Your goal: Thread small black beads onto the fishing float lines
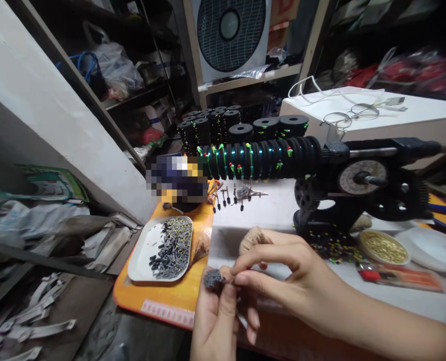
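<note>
My left hand (pixel 217 318) is closed near the table's front edge around a small bundle of dark grey pieces (pixel 213 277). My right hand (pixel 279 273) reaches in from the right, thumb and forefinger pinched at that bundle; what they hold is too small to make out. Just left stands a white tray (pixel 142 253) with several small dark pieces, some yellow-tipped. Behind my hands a black hand-cranked winding machine (pixel 358 188) carries a horizontal row of black coils (pixel 260 158) with green, red and yellow tips.
An orange board (pixel 162 301) lies under the tray. Stacks of black coils (pixel 241 128) stand behind the machine. A round dish of gold bits (pixel 384 246) sits at right, a white box (pixel 414 118) with spectacles and a cable behind it. Paper scraps litter the floor at left.
</note>
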{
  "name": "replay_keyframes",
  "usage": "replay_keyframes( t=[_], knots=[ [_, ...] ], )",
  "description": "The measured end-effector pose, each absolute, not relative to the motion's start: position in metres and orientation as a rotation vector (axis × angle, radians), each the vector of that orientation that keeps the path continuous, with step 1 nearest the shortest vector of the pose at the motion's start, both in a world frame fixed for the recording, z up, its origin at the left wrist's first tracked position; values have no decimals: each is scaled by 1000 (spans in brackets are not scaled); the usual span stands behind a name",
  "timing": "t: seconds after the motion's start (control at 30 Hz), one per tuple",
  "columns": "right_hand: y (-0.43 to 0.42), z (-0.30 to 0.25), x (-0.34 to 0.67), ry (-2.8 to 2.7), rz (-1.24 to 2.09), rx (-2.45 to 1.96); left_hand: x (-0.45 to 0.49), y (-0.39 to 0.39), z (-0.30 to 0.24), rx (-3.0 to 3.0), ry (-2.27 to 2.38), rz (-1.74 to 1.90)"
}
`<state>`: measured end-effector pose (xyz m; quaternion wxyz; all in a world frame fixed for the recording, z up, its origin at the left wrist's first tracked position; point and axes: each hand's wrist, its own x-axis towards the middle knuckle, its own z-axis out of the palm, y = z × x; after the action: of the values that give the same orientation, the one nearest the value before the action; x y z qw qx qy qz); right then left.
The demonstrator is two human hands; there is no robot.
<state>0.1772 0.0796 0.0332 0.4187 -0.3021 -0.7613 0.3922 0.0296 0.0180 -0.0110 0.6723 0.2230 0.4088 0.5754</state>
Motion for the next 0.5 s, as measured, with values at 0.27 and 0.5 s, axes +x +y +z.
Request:
replay_keyframes(
  t=[0.27,0.5],
  knots=[
    [73,33,173,-1921,893,-703,43,11,-17,452,1132,1513],
    [77,35,177,-1983,913,-696,35,9,-13,389,829,1550]
  ],
)
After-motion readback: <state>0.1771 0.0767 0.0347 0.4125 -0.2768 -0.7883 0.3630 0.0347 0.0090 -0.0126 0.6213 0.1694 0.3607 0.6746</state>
